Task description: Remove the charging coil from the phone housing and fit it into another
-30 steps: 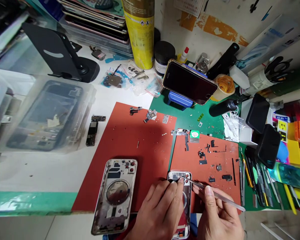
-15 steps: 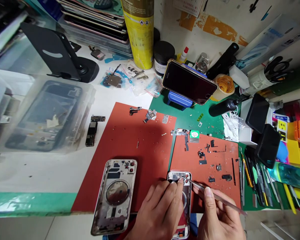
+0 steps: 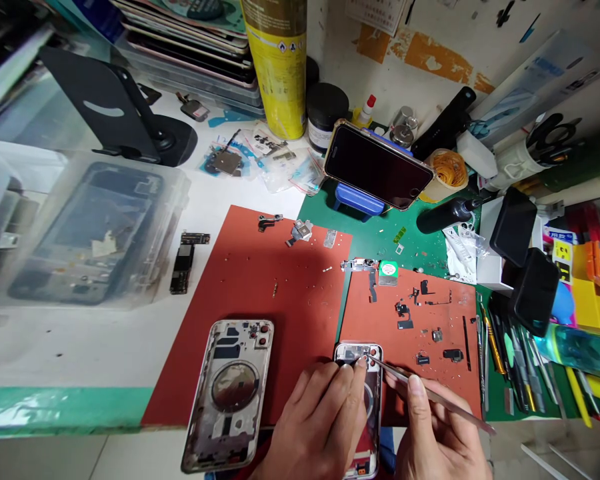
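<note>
My right hand (image 3: 437, 423) grips a pair of metal tweezers (image 3: 447, 401) between thumb and fingers. The tips reach the top right of a phone housing (image 3: 377, 407), close to its camera holes. Across that housing lies my left hand (image 3: 317, 420), fingers bent and pressed together, holding it down with the fingertips near the tweezer tips. Any small part under those fingertips is hidden. To the left, a second phone back housing (image 3: 250, 413), with a round coil area in its middle, overhangs the front edge of the red mat (image 3: 200, 373).
Small phone parts, including a camera module (image 3: 303, 230), lie scattered over the mats. A logic board (image 3: 183, 267) and a clear plastic box (image 3: 175, 220) are at the left. A phone on a blue stand (image 3: 360, 200) faces me; several tools (image 3: 517, 360) line the right side.
Both hands, the tweezers and the housing keep practically the same positions. Only the camera view has shifted very slightly.
</note>
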A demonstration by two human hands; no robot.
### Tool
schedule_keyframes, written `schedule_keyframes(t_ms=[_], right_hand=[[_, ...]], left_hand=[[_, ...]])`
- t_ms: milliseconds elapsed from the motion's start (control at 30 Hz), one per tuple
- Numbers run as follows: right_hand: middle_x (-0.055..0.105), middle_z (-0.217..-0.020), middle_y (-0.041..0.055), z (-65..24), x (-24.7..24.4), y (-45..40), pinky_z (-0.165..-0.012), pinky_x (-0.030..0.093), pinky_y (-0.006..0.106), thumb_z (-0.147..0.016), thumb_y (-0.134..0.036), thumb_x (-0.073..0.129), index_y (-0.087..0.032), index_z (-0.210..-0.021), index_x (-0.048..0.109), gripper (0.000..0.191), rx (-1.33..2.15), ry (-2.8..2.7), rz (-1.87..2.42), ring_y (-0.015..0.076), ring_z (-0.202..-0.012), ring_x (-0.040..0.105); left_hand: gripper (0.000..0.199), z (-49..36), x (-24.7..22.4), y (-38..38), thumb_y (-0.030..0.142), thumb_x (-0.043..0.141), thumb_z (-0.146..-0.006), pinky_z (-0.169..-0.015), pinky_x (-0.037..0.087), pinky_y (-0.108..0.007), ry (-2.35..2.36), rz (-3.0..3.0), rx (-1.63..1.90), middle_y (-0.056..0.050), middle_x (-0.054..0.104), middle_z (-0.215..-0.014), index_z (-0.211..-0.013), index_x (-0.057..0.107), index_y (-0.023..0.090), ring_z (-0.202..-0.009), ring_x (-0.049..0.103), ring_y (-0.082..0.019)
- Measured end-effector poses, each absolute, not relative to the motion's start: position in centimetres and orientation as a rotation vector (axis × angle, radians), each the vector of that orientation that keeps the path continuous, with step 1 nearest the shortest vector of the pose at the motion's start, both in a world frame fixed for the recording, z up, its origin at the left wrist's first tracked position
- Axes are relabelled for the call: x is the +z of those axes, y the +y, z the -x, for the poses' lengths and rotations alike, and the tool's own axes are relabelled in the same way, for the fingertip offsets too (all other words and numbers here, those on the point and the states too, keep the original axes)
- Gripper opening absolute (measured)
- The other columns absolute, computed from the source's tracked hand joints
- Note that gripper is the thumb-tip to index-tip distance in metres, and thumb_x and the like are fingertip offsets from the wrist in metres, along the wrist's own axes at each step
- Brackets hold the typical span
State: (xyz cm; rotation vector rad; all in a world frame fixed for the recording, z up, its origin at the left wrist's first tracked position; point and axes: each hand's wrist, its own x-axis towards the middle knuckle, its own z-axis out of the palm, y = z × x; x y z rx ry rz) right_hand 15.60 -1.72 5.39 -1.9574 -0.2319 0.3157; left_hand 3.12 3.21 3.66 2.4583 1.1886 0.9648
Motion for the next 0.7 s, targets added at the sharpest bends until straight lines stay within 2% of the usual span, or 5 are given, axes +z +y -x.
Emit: schedule_keyframes(t_ms=[267, 533, 700], right_hand=[[0.082, -0.076, 0.0018, -15.0, 6.2, -0.8, -0.058, 0.063, 0.017, -0.076, -0.044, 0.095, -0.020, -0.090, 0.078, 0.033, 0.285, -0.270, 1.945, 0.0146, -0.060, 0.077], [0.082, -0.076, 0.0039, -15.2, 6.2, -0.7, -0.057, 0.064, 0.019, -0.076, -0.044, 0.094, -0.018, -0.090, 0.079, 0.034, 0.273, -0.282, 1.938, 0.0170, -0.060, 0.078], [0.081, -0.077, 0.0048, -15.8, 6.6, -1.7, -0.059, 0.064, 0.021, -0.074, -0.042, 0.096, -0.016, -0.095, 0.078, 0.038, 0.238, -0.273, 1.944, 0.0174, -0.062, 0.077]], left_hand=[[0.025, -3.1, 3.9, 3.2, 0.009, 0.059, -0.104, -0.100, 0.046, -0.039, 1.212, -2.443, 0.950, -0.009, 0.079, -0.103, -0.123, 0.076, 0.007, -0.102, 0.067, -0.024], [0.026, -3.0, 3.8, 3.3, 0.009, 0.060, -0.103, -0.099, 0.048, -0.039, 1.216, -2.455, 0.966, -0.009, 0.078, -0.104, -0.124, 0.075, 0.007, -0.101, 0.069, -0.025], [0.028, -2.9, 4.2, 3.6, 0.005, 0.059, -0.101, -0.093, 0.054, -0.038, 1.173, -2.369, 0.989, -0.011, 0.077, -0.103, -0.125, 0.072, 0.006, -0.097, 0.070, -0.024]])
